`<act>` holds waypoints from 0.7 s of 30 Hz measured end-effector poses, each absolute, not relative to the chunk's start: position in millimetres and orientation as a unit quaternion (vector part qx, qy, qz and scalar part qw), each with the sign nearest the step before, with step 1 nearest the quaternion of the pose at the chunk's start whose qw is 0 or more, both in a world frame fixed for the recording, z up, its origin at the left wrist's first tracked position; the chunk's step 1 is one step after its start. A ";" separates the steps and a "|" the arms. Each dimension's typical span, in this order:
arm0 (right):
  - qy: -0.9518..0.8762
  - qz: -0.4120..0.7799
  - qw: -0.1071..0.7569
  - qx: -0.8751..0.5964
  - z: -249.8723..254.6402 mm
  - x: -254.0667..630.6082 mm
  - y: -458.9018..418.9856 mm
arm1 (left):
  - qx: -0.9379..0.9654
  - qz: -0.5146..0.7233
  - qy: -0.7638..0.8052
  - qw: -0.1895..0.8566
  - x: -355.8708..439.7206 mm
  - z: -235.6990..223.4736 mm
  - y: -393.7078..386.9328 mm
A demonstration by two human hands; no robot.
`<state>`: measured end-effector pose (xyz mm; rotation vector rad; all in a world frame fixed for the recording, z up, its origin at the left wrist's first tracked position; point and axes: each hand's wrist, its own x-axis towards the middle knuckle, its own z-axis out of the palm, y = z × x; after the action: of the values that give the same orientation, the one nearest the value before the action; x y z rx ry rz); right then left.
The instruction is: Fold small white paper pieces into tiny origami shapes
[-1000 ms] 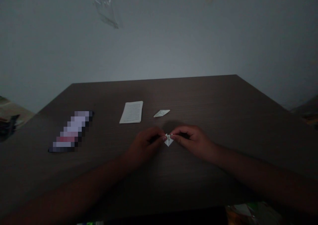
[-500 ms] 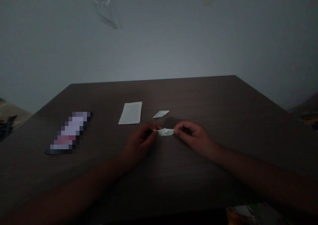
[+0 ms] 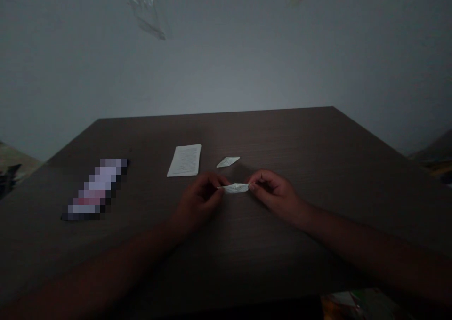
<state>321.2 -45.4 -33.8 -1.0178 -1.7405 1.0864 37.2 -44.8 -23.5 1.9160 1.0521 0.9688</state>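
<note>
A small folded white paper (image 3: 234, 188), stretched into a narrow boat-like shape, hangs just above the dark wooden table (image 3: 318, 169). My left hand (image 3: 202, 199) pinches its left tip and my right hand (image 3: 271, 192) pinches its right tip, both with fingers closed. Just behind it lies another small folded paper piece (image 3: 228, 161). A flat white sheet with print (image 3: 184, 160) lies to the left of that piece.
A blurred-out rectangular object (image 3: 95, 189) lies on the table's left part. A clear plastic bag (image 3: 145, 8) hangs on the grey wall behind. Cluttered things show at the left edge (image 3: 9, 174) and right edge (image 3: 438, 157) beyond the table.
The folded paper went from a small compact triangle to a long narrow shape as my hands pulled its ends apart. Since half a second ago the hands have hardly moved.
</note>
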 end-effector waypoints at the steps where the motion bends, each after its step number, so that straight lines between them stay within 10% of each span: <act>1: -0.700 0.423 0.414 -0.400 -34.6 321.9 -45.6 | 0.743 0.384 0.404 0.370 37.6 -24.7 -44.1; 21: -0.731 0.406 0.385 -0.391 -40.0 321.6 -42.8 | 0.802 0.294 0.426 0.297 36.9 -19.8 -42.3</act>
<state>321.6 -42.8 -40.0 -0.9965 -1.8618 1.0341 36.9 -42.3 -19.8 2.1320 1.1331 0.7819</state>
